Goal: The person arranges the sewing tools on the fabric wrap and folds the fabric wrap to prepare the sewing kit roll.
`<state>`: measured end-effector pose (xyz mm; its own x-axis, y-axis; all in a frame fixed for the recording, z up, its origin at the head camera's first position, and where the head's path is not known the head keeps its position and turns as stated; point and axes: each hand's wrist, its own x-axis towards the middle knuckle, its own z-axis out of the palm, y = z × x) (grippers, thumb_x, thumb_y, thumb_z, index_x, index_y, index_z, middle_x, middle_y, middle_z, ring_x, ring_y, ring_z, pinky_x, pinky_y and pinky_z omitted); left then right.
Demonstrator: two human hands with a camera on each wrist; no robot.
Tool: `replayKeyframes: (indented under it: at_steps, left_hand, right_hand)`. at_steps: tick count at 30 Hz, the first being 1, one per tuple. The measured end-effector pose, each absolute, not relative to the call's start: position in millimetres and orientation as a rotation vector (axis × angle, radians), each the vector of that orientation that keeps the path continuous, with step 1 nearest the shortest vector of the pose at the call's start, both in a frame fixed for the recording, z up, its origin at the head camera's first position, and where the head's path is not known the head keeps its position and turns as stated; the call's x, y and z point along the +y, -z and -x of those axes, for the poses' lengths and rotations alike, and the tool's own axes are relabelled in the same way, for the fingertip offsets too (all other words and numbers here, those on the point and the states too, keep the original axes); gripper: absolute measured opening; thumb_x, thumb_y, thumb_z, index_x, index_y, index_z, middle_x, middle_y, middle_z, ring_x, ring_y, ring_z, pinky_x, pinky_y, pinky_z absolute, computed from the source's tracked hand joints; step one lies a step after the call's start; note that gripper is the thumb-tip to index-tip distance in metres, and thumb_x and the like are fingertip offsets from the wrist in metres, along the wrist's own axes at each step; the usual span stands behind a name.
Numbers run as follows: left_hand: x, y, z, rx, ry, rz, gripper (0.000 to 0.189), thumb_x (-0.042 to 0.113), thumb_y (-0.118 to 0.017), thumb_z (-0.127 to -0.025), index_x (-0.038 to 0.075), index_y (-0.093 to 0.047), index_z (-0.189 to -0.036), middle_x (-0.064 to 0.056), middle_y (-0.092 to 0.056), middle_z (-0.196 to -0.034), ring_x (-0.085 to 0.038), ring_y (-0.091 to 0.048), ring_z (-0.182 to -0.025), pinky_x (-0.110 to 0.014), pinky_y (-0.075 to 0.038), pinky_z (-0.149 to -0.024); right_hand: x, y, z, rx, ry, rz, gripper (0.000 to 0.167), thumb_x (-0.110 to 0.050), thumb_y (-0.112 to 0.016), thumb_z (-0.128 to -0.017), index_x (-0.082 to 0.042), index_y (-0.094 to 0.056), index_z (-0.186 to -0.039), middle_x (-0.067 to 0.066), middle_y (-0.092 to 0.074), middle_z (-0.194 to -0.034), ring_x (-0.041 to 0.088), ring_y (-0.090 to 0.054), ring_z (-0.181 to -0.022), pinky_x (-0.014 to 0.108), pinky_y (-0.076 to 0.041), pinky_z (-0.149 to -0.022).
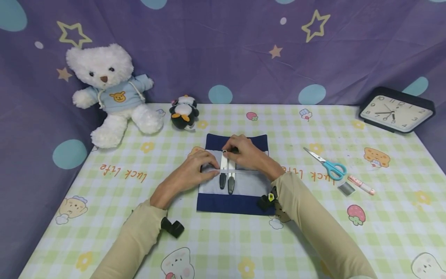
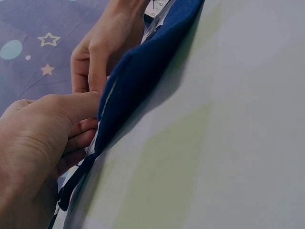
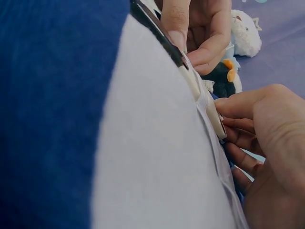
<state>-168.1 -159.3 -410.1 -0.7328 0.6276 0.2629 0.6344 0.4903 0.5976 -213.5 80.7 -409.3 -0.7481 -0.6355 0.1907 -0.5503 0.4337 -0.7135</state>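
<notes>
A navy-edged cloth mat (image 1: 233, 204) with a grey middle lies flat before me, crossed by a thin pale elastic band (image 1: 249, 171). Two slim white tools with black ends lie side by side under the band, a left one (image 1: 222, 180) and a right one (image 1: 231, 186); their exact kind cannot be made out. My left hand (image 1: 195, 170) pinches the band beside the left tool. With thumb and fingers, my right hand (image 1: 245, 151) holds the left tool's white upper end, also seen in the right wrist view as a white handle (image 3: 217, 121).
To the right lie blue-handled scissors (image 1: 329, 166), a small grey rectangular piece (image 1: 346, 188) and a pink-and-white stick (image 1: 361, 185). A clock (image 1: 397, 110) stands at the back right. A white teddy bear (image 1: 116, 93) and a penguin toy (image 1: 184, 112) sit at the back left.
</notes>
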Motion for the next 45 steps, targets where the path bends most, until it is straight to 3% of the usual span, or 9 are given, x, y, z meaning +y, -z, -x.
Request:
replayKeyframes:
  at_steps: [14,22,32,45]
  left_hand:
    - [-159,409,167,-2.757,1.127,1.086,0.008,0.014,-0.080,-0.093,0.015,-0.077,-0.100,0.001,-0.069,-0.107,-0.021,-0.057,-0.109,-0.046,-0.041,-0.097]
    - [-159,409,167,-2.766,1.116,1.078,0.007,0.015,-0.079,-0.093,0.016,-0.077,-0.100,0.001,-0.069,-0.108,-0.023,-0.055,-0.112,-0.047,-0.039,-0.097]
    - [-159,410,167,-2.742,1.091,1.087,0.008,0.016,-0.081,-0.092,0.016,-0.077,-0.099,0.001,-0.069,-0.106,-0.024,-0.054,-0.111,-0.045,-0.039,-0.097]
    - [-173,409,162,-2.622,1.132,1.090,0.011,0.010,-0.080,-0.091,0.012,-0.077,-0.101,0.000,-0.068,-0.105,-0.022,-0.058,-0.108,-0.044,-0.045,-0.096]
  right_hand:
    - [79,409,212,2.599,1.118,1.163,0.007,-0.013,-0.070,-0.100,-0.009,-0.074,-0.103,0.001,-0.065,-0.096,0.024,-0.052,-0.097,0.048,-0.037,-0.094]
    - [80,407,210,2.597,1.098,1.161,0.006,-0.015,-0.070,-0.100,-0.012,-0.075,-0.101,-0.001,-0.063,-0.097,0.023,-0.051,-0.094,0.050,-0.036,-0.094]
    - [80,406,206,2.655,1.091,1.158,0.017,-0.016,-0.067,-0.102,-0.008,-0.079,-0.110,0.005,-0.070,-0.107,0.027,-0.056,-0.103,0.051,-0.040,-0.094]
    - [96,400,198,2.631,1.296,0.983,0.020,-0.015,-0.064,-0.105,-0.006,-0.075,-0.119,0.002,-0.069,-0.109,0.019,-0.055,-0.099,0.040,-0.046,-0.085]
